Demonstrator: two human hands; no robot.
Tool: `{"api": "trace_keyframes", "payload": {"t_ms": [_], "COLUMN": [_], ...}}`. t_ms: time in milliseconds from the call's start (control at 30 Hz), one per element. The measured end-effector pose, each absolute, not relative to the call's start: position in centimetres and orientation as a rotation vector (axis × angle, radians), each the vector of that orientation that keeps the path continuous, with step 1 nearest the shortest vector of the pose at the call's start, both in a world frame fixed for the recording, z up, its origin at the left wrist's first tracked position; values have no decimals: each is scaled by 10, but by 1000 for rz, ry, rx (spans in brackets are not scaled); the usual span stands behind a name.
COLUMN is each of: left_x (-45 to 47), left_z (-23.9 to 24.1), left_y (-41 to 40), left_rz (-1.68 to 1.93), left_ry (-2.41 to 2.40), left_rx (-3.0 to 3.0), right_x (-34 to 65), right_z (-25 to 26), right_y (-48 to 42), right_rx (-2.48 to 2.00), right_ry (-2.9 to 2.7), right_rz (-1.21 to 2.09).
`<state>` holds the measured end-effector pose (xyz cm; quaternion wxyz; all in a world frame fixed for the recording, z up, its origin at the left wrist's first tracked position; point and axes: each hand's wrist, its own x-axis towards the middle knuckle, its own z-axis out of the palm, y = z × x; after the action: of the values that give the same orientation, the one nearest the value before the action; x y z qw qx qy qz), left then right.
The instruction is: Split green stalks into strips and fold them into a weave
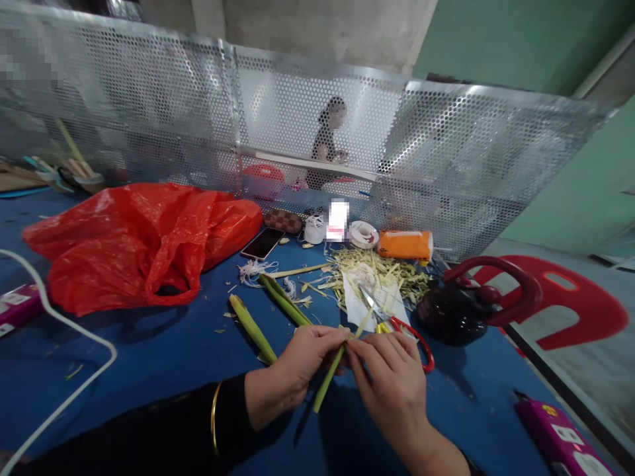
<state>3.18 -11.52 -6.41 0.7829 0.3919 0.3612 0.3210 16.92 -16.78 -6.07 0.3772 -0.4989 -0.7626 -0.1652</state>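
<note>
Between my two hands are narrow green leaf strips (pixel 327 382) that cross near my fingertips. My left hand (pixel 305 360) pinches them between thumb and fingers. From the other side my right hand (pixel 389 373) closes its fingertips on the strips, close to the left thumb. One strip end points down toward me, another sticks up to the right. Left of my hands lie a green stalk (pixel 252 327) and a second, darker green stalk (pixel 282 299). Red-handled scissors (pixel 427 354) rest partly behind my right hand, their blades over a white paper (pixel 354 307).
Leaf scraps (pixel 404 281) are heaped behind the scissors. A dark kettle (pixel 454 314) stands at right, a red plastic bag (pixel 133 244) at left. A phone (pixel 262 244), tape roll (pixel 364 234) and orange packet (pixel 405 245) lie before a perforated metal screen (pixel 297 86). A white cable (pixel 74 322) crosses the left side.
</note>
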Motion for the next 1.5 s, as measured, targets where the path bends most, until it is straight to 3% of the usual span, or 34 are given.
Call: {"api": "trace_keyframes", "payload": {"t_ms": [267, 933, 1067, 1333, 1500], "left_x": [33, 35, 34, 34, 33], "left_z": [-68, -57, -58, -54, -56], "left_y": [-114, -117, -116, -112, -110], "left_rz": [767, 751, 765, 708, 713], "left_ry": [828, 818, 831, 885, 890], "left_rx": [779, 709, 819, 924, 950], "right_x": [171, 167, 166, 169, 169], "right_z": [-65, -68, -68, -69, -69], "right_y": [-169, -171, -167, -158, -156], "right_rx": [-1216, -1158, -1217, -1308, -1285], "right_ry": [-2144, -2209, -2001, -1185, -908], "right_rz": [-662, -714, -375, 821, 1152]}}
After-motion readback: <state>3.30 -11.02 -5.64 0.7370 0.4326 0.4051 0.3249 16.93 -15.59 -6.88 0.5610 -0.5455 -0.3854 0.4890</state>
